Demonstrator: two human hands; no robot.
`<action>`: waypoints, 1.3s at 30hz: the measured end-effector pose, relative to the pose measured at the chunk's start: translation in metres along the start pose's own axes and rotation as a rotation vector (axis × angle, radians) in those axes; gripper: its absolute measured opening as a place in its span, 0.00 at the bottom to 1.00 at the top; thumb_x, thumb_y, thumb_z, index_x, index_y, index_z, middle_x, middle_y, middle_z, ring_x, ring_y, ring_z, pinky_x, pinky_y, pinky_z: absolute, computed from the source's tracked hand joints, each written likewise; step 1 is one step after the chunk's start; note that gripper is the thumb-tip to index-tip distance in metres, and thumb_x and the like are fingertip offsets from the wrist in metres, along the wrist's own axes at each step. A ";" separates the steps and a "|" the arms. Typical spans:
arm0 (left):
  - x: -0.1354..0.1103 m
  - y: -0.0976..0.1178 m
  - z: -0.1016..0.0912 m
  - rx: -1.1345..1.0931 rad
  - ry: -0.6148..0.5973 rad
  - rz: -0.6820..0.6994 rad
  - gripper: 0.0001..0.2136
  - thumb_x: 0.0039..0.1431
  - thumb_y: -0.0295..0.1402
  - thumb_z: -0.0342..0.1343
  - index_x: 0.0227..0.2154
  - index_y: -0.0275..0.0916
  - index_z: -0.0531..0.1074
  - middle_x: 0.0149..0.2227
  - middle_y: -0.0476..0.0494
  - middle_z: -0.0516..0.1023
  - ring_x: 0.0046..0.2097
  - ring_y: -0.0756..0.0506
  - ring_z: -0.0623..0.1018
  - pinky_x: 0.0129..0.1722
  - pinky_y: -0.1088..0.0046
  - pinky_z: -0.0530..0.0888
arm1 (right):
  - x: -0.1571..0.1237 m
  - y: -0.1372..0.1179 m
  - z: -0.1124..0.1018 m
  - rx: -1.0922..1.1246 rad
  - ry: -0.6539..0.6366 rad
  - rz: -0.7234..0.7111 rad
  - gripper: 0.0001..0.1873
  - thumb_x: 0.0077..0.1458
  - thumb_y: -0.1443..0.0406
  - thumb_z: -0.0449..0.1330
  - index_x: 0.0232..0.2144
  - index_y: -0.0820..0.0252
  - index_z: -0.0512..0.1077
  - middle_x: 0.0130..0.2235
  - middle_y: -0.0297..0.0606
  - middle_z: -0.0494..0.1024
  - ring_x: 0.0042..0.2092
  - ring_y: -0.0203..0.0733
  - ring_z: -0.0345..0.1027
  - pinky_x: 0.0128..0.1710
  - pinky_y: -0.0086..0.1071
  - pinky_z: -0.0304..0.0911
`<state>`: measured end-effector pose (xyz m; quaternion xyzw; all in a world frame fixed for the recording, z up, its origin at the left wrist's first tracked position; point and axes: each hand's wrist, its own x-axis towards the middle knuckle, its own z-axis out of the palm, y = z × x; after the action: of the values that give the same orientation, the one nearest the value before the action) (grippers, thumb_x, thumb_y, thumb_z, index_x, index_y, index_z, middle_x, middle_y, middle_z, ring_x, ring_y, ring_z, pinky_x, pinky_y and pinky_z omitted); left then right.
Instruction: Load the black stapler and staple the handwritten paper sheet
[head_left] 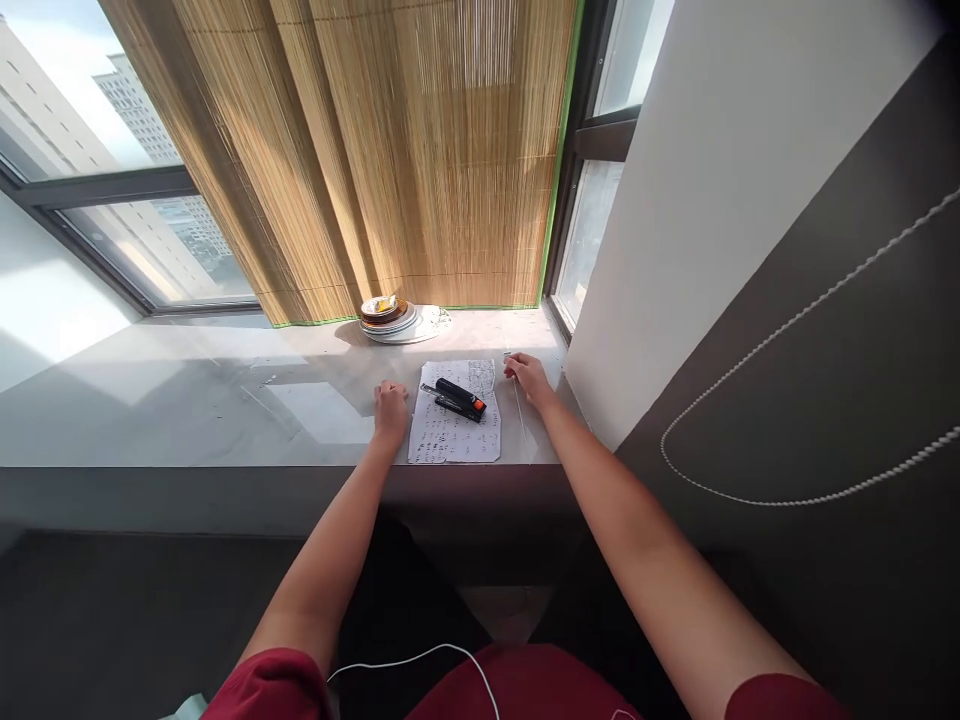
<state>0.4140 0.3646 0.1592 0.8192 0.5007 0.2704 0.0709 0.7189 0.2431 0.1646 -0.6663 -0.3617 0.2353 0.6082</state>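
Observation:
My left hand (390, 408) rests on the window sill just left of the handwritten sheets, its fingers curled in and nothing visible in them. On the other side of the paper, my right hand (528, 375) has its thumb and fingers drawn together on the sill. A tiny dark bit shows by those fingertips, too small to name. Between the hands lie the handwritten sheets (435, 440), slightly ragged at the edges. On top of them sit a black stapler-like object with an orange part (460, 394) and a slim pen-like item (433, 391), both apart from my hands.
Behind the paper, a stack of small plates (388, 324) stands on the pale sill (225, 400). A bamboo blind (420, 170) hangs down to the back of the sill. To the right are a wall (675, 200) and a looped bead cord (750, 502). A white cable (420, 655) crosses my lap.

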 end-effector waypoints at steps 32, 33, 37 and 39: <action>-0.002 0.007 -0.004 -0.353 -0.102 0.512 0.18 0.73 0.30 0.49 0.60 0.45 0.75 0.49 0.40 0.81 0.52 0.41 0.77 0.56 0.60 0.74 | -0.048 -0.001 0.008 -0.369 -0.490 -0.611 0.19 0.58 0.59 0.68 0.51 0.56 0.80 0.43 0.42 0.82 0.45 0.49 0.74 0.48 0.41 0.68; -0.002 0.006 -0.004 -0.345 -0.098 0.497 0.19 0.72 0.30 0.50 0.61 0.44 0.74 0.49 0.40 0.81 0.52 0.41 0.77 0.56 0.60 0.73 | -0.048 -0.001 0.008 -0.371 -0.490 -0.613 0.19 0.58 0.59 0.68 0.51 0.56 0.80 0.43 0.42 0.82 0.45 0.49 0.74 0.48 0.41 0.68; 0.000 0.005 -0.003 -0.258 -0.051 0.461 0.13 0.69 0.28 0.54 0.51 0.43 0.79 0.47 0.40 0.83 0.53 0.38 0.77 0.57 0.57 0.70 | -0.048 0.000 0.009 -0.363 -0.482 -0.628 0.19 0.58 0.59 0.68 0.51 0.56 0.80 0.43 0.43 0.82 0.45 0.50 0.74 0.48 0.43 0.68; 0.002 0.006 -0.002 -0.222 -0.047 0.462 0.11 0.68 0.27 0.55 0.46 0.44 0.81 0.47 0.40 0.84 0.54 0.37 0.76 0.57 0.55 0.69 | -0.047 0.000 0.009 -0.362 -0.483 -0.627 0.19 0.57 0.60 0.68 0.51 0.56 0.80 0.43 0.43 0.82 0.45 0.51 0.74 0.49 0.43 0.68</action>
<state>0.4183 0.3626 0.1642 0.9051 0.2657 0.3138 0.1081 0.6823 0.2128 0.1568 -0.5459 -0.7139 0.1209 0.4216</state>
